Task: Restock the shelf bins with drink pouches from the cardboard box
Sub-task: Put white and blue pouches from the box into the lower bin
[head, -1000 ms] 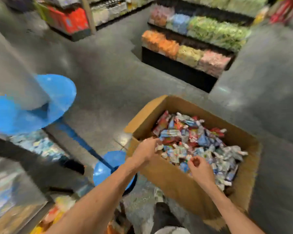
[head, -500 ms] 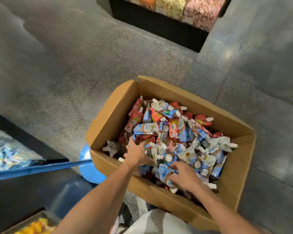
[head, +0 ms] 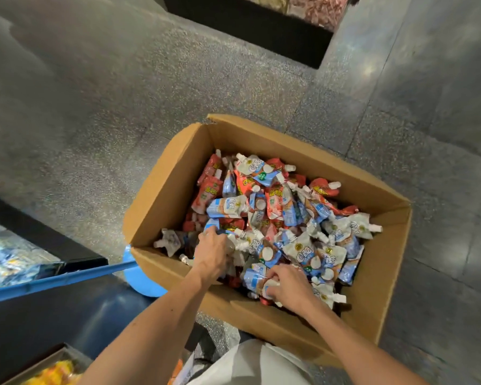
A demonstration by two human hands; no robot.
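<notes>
An open cardboard box (head: pixel 161 190) stands on the floor, filled with several red, blue and white spouted drink pouches (head: pixel 272 207). Both my hands are down inside its near end. My left hand (head: pixel 211 252) reaches into the pile at the near left, its fingers curled around a blue-and-white pouch (head: pixel 213 226). My right hand (head: pixel 286 283) lies at the near middle, its fingers curled round a blue-and-white pouch (head: pixel 254 279).
A shelf bin (head: pixel 9 259) with blue pouches sits at the left edge, a blue bar (head: pixel 59 279) along its front. A blue round object (head: pixel 139 279) lies by the box corner. A dark display base (head: pixel 250 23) stands at the top, grey floor between.
The view has swung down from the aisle onto the box. Both hands have gone from the box's near rim deeper into the pouches and closed on them.
</notes>
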